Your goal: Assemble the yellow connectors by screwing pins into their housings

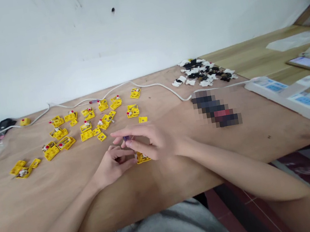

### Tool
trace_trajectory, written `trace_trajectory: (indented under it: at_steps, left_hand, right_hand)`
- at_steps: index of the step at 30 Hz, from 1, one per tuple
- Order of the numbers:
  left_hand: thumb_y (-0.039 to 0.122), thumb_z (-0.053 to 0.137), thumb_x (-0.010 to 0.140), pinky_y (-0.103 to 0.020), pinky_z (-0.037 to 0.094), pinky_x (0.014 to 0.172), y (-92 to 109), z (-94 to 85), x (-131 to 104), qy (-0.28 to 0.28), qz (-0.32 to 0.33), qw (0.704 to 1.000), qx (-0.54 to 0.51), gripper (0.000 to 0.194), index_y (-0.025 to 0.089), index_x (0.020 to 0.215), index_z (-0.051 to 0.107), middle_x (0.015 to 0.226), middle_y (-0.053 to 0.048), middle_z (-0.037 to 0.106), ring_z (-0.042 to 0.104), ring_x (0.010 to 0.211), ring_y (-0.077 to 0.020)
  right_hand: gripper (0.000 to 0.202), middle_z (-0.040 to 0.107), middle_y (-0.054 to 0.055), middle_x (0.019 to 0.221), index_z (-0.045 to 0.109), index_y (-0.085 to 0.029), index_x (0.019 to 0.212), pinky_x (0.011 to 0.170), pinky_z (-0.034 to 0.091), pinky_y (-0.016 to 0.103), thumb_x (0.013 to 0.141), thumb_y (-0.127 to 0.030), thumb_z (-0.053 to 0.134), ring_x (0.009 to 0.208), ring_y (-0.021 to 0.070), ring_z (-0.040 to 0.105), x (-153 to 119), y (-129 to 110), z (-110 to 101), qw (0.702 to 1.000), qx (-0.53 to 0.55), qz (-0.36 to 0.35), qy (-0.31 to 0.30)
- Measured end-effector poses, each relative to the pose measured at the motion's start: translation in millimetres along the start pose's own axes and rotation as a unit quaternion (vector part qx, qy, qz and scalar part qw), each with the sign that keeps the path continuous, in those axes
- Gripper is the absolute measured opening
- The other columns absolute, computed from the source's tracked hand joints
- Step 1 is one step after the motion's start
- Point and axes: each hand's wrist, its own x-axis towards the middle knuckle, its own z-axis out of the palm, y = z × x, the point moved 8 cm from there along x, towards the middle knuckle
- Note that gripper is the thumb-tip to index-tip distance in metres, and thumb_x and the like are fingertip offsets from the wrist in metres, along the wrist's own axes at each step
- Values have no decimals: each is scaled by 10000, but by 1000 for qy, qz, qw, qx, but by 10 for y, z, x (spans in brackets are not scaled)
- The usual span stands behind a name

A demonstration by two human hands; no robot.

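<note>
My right hand is closed, thumb and fingers pinching a small dark purple piece, perhaps the end of a tool handle; the rest of it is hidden. Just below lies an opened yellow plastic casing on the table, partly covered by my right hand. My left hand has its fingers curled, thumb and fingertips against the casing's left edge. Beyond my hands, a flat yellow plate and a yellow casing with a red-and-white part lie on the wood.
Several opened yellow casings spread across the left. A screwdriver lies behind them, near a white cable. Black and white pieces are heaped at the back right. A pixelated dark patch and a power strip are to the right.
</note>
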Motion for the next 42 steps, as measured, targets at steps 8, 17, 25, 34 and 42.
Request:
trace_trajectory:
  at_steps: [8, 17, 25, 34, 42]
  left_hand:
    - [394, 681, 864, -246, 320, 569, 18, -17, 9, 11, 7, 1000, 25, 253, 202, 710, 740, 546, 44, 358, 315, 580, -104]
    - [413, 695, 850, -253, 348, 598, 4, 11, 12, 25, 11, 999, 38, 203, 238, 823, 796, 547, 36, 444, 372, 595, -114]
    - [385, 712, 854, -311, 409, 783, -21, 56, 22, 41, 31, 997, 63, 155, 260, 871, 802, 635, 10, 580, 480, 665, -138]
    - [306, 731, 809, -327, 355, 818, 57, 39, 11, 50, 23, 992, 115, 77, 252, 794, 782, 533, 54, 514, 450, 619, -120]
    - [299, 732, 806, -331, 353, 842, 27, 36, -3, 51, 28, 993, 102, 75, 257, 835, 788, 553, 51, 519, 478, 647, -123]
  right_hand:
    - [388, 722, 49, 1128, 581, -205, 1343, 808, 569, 266, 967, -154, 502, 925, 134, 672, 34, 38, 3, 1000, -11, 18, -7]
    - [347, 724, 68, 1115, 599, -195, 1313, 764, 590, 267, 977, -210, 512, 885, 136, 681, 6, 116, 6, 999, 24, 23, 14]
    - [353, 723, 66, 1132, 606, -230, 1311, 749, 612, 284, 974, -190, 509, 858, 142, 714, -48, 144, 3, 999, 33, 7, 30]
    - [345, 716, 51, 1145, 620, -255, 1294, 744, 614, 268, 966, -175, 550, 835, 126, 720, -113, 176, -60, 997, 50, 39, 51]
    - [356, 723, 51, 1132, 624, -244, 1291, 725, 616, 254, 955, -141, 570, 827, 123, 716, -148, 171, -55, 997, 36, 25, 65]
